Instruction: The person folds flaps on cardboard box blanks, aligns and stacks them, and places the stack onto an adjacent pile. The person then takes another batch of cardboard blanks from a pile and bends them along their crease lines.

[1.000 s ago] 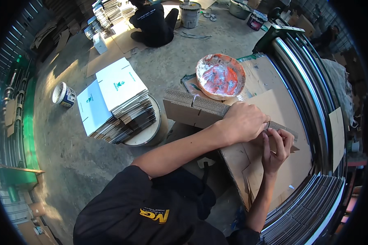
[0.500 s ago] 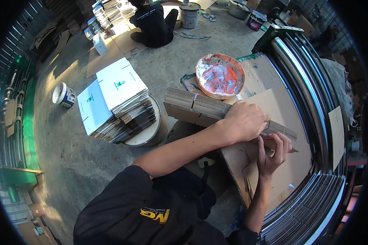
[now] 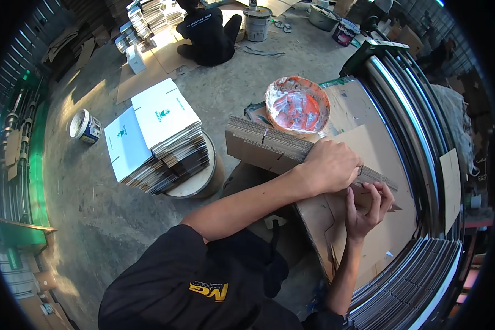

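A thick stack of folded corrugated cardboard (image 3: pixel 269 144) stands on edge across the work surface in front of me. My left hand (image 3: pixel 331 165) is closed over its upper edge, the fingertips partly hidden. Just nearer and to the right, my right hand (image 3: pixel 369 212) has thumb and bent fingers at the near face of the stack's right end, closed on its cardboard. Behind the stack sits an orange basin (image 3: pixel 298 104) smeared with white and red paste.
Flat cardboard (image 3: pixel 382 220) covers the bench. Long metal rollers (image 3: pixel 404 115) run along its right, above stacked sheets (image 3: pixel 407 286). Printed white cartons (image 3: pixel 168 113) lie piled on a round drum (image 3: pixel 217 170) at left. A paint pail (image 3: pixel 85 126) and a seated person (image 3: pixel 212 36) are farther off.
My hands keep almost the same grip on the cardboard stack. The whole view has shifted slightly, and the stack's left end appears a little farther right.
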A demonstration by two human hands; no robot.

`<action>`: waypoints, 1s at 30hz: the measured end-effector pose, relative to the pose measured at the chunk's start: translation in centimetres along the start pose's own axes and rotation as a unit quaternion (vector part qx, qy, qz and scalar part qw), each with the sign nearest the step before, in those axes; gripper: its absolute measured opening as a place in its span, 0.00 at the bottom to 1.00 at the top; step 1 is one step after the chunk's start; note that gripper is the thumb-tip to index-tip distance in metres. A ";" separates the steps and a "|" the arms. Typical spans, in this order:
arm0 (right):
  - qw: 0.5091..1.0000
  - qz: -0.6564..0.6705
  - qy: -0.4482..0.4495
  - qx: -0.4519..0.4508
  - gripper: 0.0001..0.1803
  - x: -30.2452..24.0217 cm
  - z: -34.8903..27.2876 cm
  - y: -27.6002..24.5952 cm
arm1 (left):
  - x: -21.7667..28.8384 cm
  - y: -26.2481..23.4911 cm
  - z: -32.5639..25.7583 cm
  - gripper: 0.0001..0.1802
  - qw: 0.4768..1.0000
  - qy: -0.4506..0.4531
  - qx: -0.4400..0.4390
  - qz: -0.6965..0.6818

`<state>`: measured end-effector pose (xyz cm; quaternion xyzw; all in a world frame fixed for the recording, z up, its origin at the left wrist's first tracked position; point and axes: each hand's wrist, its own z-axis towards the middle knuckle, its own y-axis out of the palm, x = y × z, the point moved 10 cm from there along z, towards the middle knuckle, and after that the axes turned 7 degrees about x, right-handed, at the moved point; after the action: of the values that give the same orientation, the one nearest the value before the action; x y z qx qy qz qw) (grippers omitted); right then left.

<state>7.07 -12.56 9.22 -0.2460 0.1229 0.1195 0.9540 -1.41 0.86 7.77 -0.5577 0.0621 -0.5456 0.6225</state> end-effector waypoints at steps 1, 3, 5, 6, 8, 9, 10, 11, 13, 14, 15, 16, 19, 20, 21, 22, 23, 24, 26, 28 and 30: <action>1.000 0.007 0.002 0.003 0.27 0.1 -0.1 -0.1 | 0.1 -0.2 0.1 0.16 1.000 0.000 0.008 -0.004; 1.000 0.004 0.004 -0.025 0.27 0.6 -0.3 0.0 | 0.1 -0.2 0.1 0.16 1.000 -0.004 0.003 -0.004; 0.999 0.003 0.006 -0.054 0.28 0.8 -0.3 0.6 | -0.2 -0.3 0.0 0.16 1.000 -0.009 -0.004 -0.002; 0.998 -0.009 0.022 -0.052 0.26 1.1 0.0 0.6 | -0.4 -0.3 0.0 0.16 1.000 -0.009 -0.001 -0.009; 0.998 -0.025 0.035 -0.049 0.25 1.9 0.1 0.4 | -0.2 -0.2 0.3 0.16 1.000 -0.005 0.003 -0.019; 0.998 -0.041 0.017 -0.046 0.24 2.0 -0.1 0.2 | -0.1 0.0 0.4 0.16 1.000 -0.011 -0.001 -0.019; 0.998 -0.055 0.002 -0.043 0.23 1.7 -0.3 0.1 | -0.2 0.1 0.3 0.16 1.000 -0.018 -0.007 -0.018; 0.998 -0.054 0.002 -0.043 0.23 1.6 -0.3 0.1 | -0.2 0.1 0.4 0.16 1.000 -0.019 -0.007 -0.018; 0.999 -0.041 0.003 -0.016 0.22 1.0 0.1 -0.1 | -0.6 0.2 0.5 0.16 0.999 -0.039 -0.023 -0.012; 0.999 -0.041 0.003 -0.016 0.22 0.8 0.1 0.0 | -0.6 0.2 0.5 0.16 0.999 -0.039 -0.023 -0.011; 0.999 -0.036 -0.001 -0.005 0.23 0.5 0.1 -0.2 | -0.6 0.2 0.6 0.16 0.999 -0.042 -0.024 -0.011; 1.000 -0.031 -0.006 0.005 0.24 0.4 0.0 -0.4 | -0.7 0.2 0.5 0.16 0.999 -0.045 -0.025 -0.009; 1.000 0.002 0.016 -0.011 0.24 0.9 -0.8 -0.2 | -0.6 0.1 0.4 0.16 0.999 -0.038 -0.012 -0.006; 1.000 0.001 0.015 -0.010 0.24 1.2 -0.7 -0.4 | -0.5 0.1 0.5 0.16 0.999 -0.037 -0.012 -0.006; 0.999 -0.012 0.023 -0.024 0.25 1.8 -0.6 -0.4 | -0.5 0.1 0.6 0.16 0.999 -0.037 -0.016 -0.011; 0.999 -0.022 0.031 -0.038 0.25 2.3 -0.6 -0.3 | -0.5 0.1 0.6 0.16 0.999 -0.038 -0.021 -0.014; 0.999 -0.022 0.031 -0.038 0.25 2.6 -0.6 -0.4 | -0.6 0.1 0.5 0.16 0.999 -0.038 -0.021 -0.014; 0.998 -0.043 0.026 -0.044 0.25 2.8 -0.7 -0.3 | -0.5 0.1 0.4 0.16 0.999 -0.034 -0.015 -0.011; 0.996 -0.066 0.020 -0.050 0.26 3.0 -0.8 -0.4 | -0.4 0.3 0.4 0.16 1.000 -0.029 -0.008 -0.009; 0.997 -0.066 0.015 -0.039 0.27 2.8 -0.7 -0.6 | -0.4 0.3 0.6 0.16 0.999 -0.027 -0.001 -0.017; 0.998 -0.064 0.004 -0.025 0.27 1.7 -0.4 -0.9 | -0.3 0.2 0.4 0.16 1.000 -0.020 0.003 -0.012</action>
<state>8.84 -13.19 8.80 -0.2780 0.1078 0.0603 0.9526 -1.15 1.29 7.60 -0.5675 0.0413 -0.5421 0.6183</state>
